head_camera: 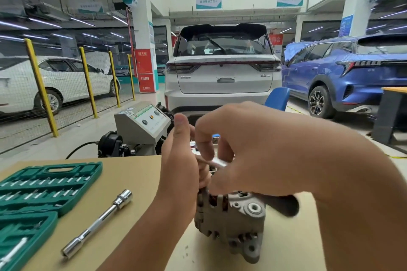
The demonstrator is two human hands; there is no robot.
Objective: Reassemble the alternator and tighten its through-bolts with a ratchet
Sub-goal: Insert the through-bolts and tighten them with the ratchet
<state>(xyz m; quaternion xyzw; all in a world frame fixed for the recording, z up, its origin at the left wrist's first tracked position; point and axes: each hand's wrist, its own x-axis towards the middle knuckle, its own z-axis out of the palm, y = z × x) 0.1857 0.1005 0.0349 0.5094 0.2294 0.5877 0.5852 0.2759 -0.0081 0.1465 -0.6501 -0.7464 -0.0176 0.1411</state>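
Both hands crowd the top of the grey cast-metal alternator [231, 220] on the tan worktop [132, 174]: the left hand [182, 160] grips its upper left edge, the right hand [237, 145] pinches a small bright metal piece [217, 162] just above, while the long chrome socket extension [97, 223] lies left, nearer the left hand.
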